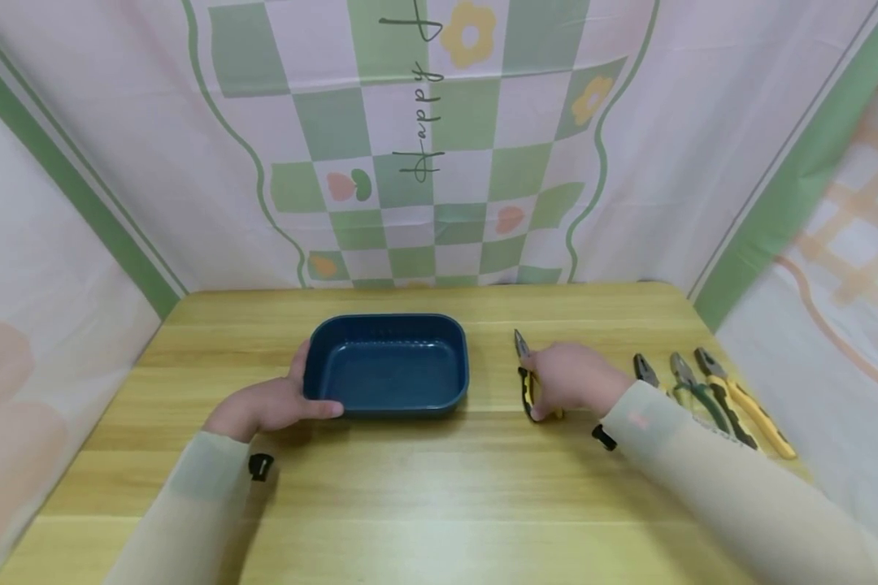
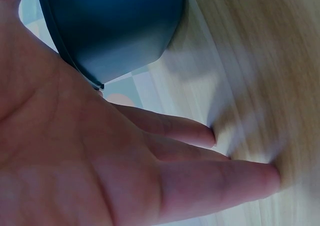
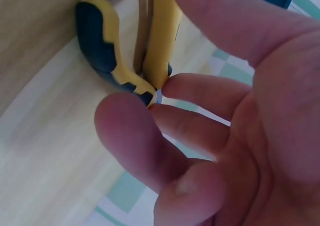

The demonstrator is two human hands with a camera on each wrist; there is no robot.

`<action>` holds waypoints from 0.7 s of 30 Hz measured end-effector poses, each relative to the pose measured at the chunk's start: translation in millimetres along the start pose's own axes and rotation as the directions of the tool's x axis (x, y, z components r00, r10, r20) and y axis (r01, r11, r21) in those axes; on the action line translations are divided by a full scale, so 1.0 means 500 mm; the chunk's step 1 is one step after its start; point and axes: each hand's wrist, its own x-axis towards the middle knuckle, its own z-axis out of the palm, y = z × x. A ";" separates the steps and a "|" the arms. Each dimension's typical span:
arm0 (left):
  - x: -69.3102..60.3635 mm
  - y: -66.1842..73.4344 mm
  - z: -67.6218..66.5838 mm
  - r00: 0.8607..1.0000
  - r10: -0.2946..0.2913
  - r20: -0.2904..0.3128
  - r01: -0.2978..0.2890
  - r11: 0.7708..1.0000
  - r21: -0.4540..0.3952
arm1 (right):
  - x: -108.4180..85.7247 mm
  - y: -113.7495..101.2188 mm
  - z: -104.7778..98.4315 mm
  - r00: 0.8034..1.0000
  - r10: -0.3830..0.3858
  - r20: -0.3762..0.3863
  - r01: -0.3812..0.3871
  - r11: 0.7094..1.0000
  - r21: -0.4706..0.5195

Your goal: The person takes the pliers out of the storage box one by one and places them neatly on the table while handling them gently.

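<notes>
A dark blue rectangular box [image 1: 395, 370] stands upright on the wooden table, its inside bare. My left hand [image 1: 271, 405] rests against its left end, thumb along the front side. In the left wrist view the fingers [image 2: 220, 186] stretch out straight towards the table, beside the box wall [image 2: 115, 35]. Right of the box, my right hand [image 1: 574, 375] pinches a pair of long-nose pliers [image 1: 523, 346] by the handles, the nose pointing away from me. The right wrist view shows the yellow and black handles [image 3: 95, 40] spread apart, with thumb and fingertips against them.
At the table's right side lie more pliers: one pair [image 1: 645, 370] partly behind the right forearm, a green-handled pair [image 1: 691, 382], and a yellow and black pair [image 1: 754, 414]. A checkered cloth [image 1: 410, 122] hangs behind the table [image 1: 410, 504], with cloth at both sides too.
</notes>
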 end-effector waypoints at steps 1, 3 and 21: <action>0.000 0.000 0.000 1.000 -0.002 0.001 0.002 1.000 -0.001 | -0.003 -0.003 0.001 1.000 0.007 -0.003 -0.007 1.000 -0.004; -0.001 0.000 0.000 1.000 -0.003 0.002 0.003 1.000 -0.005 | -0.008 -0.007 0.003 1.000 0.016 -0.007 -0.016 1.000 0.000; -0.002 0.004 -0.001 1.000 -0.011 0.005 0.011 1.000 0.006 | -0.067 -0.003 0.012 0.998 0.066 0.019 -0.066 0.998 0.002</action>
